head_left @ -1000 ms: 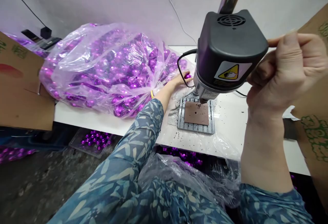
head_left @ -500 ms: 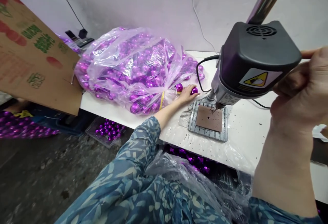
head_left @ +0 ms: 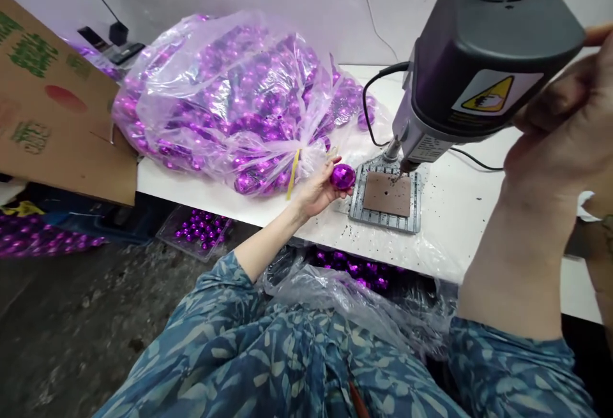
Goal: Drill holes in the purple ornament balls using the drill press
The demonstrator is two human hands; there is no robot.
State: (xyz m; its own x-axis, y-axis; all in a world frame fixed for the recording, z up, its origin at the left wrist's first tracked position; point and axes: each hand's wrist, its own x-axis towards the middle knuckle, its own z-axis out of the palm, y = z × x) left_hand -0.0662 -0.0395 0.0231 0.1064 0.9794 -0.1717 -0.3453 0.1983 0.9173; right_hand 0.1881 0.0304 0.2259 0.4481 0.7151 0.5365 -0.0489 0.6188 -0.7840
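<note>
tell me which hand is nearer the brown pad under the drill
Left. The left hand, holding a purple ball, sits just left of the brown pad; the right hand is raised beside the drill head.

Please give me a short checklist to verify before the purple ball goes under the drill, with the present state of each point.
1. Purple ball gripped in left hand: ok.
2. Brown pad on the drill base free of other parts: ok.
3. Ball under the drill bit: not ok, it is beside the base.
4. Right hand on the lever: cannot tell, the drill head hides it.
5. Bit turning: cannot tell.
</note>
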